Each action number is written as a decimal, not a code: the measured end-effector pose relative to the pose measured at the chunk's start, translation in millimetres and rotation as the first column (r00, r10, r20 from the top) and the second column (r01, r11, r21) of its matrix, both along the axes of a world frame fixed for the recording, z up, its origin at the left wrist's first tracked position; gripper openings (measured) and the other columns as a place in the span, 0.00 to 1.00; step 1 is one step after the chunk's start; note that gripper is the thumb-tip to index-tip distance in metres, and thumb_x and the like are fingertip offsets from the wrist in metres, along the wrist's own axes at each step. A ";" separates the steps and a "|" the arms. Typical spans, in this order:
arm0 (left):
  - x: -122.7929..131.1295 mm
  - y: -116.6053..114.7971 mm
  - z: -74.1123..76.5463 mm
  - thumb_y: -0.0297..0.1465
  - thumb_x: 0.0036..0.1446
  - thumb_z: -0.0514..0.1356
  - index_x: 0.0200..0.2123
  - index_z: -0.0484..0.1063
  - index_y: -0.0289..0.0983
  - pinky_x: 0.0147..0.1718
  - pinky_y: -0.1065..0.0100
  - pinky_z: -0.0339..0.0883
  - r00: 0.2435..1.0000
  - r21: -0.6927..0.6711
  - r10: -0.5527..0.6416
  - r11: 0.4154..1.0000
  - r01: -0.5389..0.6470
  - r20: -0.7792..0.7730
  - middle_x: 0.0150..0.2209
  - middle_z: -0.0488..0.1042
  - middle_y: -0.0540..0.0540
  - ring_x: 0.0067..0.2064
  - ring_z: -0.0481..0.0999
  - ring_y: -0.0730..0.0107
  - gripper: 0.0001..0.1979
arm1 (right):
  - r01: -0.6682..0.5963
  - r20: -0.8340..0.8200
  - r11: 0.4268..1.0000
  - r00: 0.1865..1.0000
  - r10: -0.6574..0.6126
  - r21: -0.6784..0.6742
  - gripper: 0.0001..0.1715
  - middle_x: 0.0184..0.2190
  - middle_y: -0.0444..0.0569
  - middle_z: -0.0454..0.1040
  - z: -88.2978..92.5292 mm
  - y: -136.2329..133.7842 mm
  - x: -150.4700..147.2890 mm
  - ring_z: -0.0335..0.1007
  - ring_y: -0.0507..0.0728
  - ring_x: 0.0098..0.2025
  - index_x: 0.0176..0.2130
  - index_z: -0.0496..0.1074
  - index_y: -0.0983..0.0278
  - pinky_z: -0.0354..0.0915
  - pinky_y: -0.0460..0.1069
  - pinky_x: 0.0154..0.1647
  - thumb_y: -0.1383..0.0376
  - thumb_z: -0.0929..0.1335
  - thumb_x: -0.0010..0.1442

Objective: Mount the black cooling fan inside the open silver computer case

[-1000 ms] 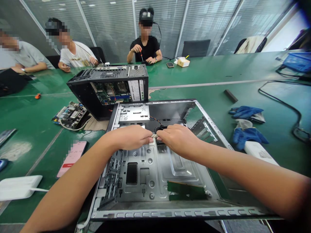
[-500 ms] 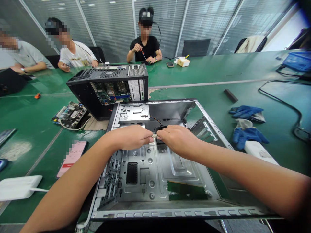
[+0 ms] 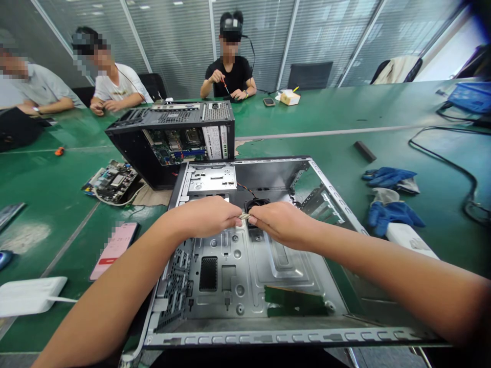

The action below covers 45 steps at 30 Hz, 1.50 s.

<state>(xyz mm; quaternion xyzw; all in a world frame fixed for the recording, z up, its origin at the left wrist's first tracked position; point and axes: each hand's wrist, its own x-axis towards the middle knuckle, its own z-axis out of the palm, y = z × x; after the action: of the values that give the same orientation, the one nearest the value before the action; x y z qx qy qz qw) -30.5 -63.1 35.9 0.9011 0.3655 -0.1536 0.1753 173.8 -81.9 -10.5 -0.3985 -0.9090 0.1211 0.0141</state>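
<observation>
My left hand (image 3: 215,217) and my right hand (image 3: 278,221) meet above an open metal computer case (image 3: 264,337). Between their fingertips runs a short twisted, light-coloured cable (image 3: 244,216), pinched by both hands. Just behind my right hand sits a black fan (image 3: 255,203), partly hidden by the fingers, with thin coloured wires (image 3: 247,190) leading away from it. Lower in the case, a green memory module (image 3: 294,301) lies on the metal floor. The silver drive bay (image 3: 213,178) is at the case's far left corner.
A second computer tower (image 3: 169,135) stands behind the case. At left lie a circuit board (image 3: 113,180), a pink-screened phone (image 3: 114,250) and a white adapter (image 3: 32,296). Blue gloves (image 3: 395,212) and a black cable (image 3: 452,163) lie right. Several people sit across the table (image 3: 326,112).
My right hand has turned slightly and its fingers have drawn in, uncovering more of the fan and the cable. My left hand stays nearly in place. A person at left has brought their hands together.
</observation>
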 end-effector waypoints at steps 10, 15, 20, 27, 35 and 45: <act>0.3 -1.0 1.4 0.40 0.68 0.43 0.35 0.70 0.36 0.26 0.66 0.54 1.000 -0.015 -0.014 1.000 0.014 0.013 0.28 0.72 0.45 0.26 0.66 0.69 0.20 | -0.036 -0.008 0.977 0.999 0.039 0.211 0.16 0.27 0.48 0.74 -4.0 2.2 0.2 0.64 0.53 0.28 0.33 0.67 0.64 0.47 0.50 0.29 0.64 0.57 0.69; 1.0 -0.8 1.5 0.40 0.68 0.42 0.37 0.70 0.36 0.27 0.66 0.55 1.000 -0.009 -0.011 1.000 0.011 0.006 0.30 0.74 0.44 0.27 0.67 0.68 0.21 | -0.028 -0.004 0.955 1.000 0.030 0.296 0.16 0.26 0.47 0.74 -8.8 1.1 0.1 0.61 0.53 0.27 0.30 0.68 0.64 0.47 0.50 0.31 0.65 0.59 0.68; 3.0 -0.7 3.6 0.40 0.68 0.42 0.36 0.70 0.36 0.27 0.66 0.55 1.000 -0.013 0.008 1.000 -0.009 -0.007 0.30 0.73 0.44 0.26 0.66 0.68 0.21 | 0.020 -0.038 0.910 0.999 -0.005 0.415 0.16 0.24 0.45 0.73 -14.4 -1.6 0.4 0.57 0.53 0.27 0.30 0.69 0.63 0.44 0.51 0.31 0.65 0.60 0.69; 4.2 -0.9 5.8 0.38 0.68 0.42 0.33 0.68 0.36 0.27 0.67 0.54 1.000 -0.001 -0.004 1.000 0.004 0.001 0.27 0.71 0.46 0.25 0.64 0.70 0.20 | 0.025 -0.055 0.845 0.998 0.006 0.535 0.14 0.29 0.49 0.70 -14.3 -2.9 0.2 0.55 0.56 0.32 0.32 0.70 0.64 0.45 0.51 0.34 0.69 0.60 0.66; 3.0 0.0 5.8 0.39 0.68 0.42 0.33 0.68 0.36 0.28 0.66 0.54 1.000 -0.009 -0.001 1.000 0.001 0.028 0.28 0.71 0.46 0.26 0.65 0.70 0.21 | 0.037 -0.069 0.839 0.998 0.001 0.542 0.17 0.27 0.49 0.67 -16.8 -1.2 -0.1 0.51 0.56 0.31 0.31 0.70 0.64 0.44 0.51 0.34 0.68 0.58 0.68; 1.6 0.1 5.6 0.39 0.67 0.42 0.32 0.67 0.36 0.28 0.67 0.54 0.999 -0.022 0.003 1.000 -0.002 0.054 0.27 0.69 0.47 0.26 0.64 0.71 0.20 | 0.041 -0.068 0.822 0.998 -0.003 0.568 0.19 0.26 0.48 0.68 -16.3 -0.5 0.6 0.51 0.55 0.30 0.30 0.70 0.64 0.43 0.52 0.33 0.66 0.58 0.69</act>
<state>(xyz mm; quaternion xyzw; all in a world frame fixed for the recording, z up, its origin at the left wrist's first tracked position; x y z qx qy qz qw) -28.9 -63.1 41.5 0.9026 0.3600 -0.1327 0.1952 174.4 -82.4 -26.8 -0.3827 -0.8981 -0.1430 0.1628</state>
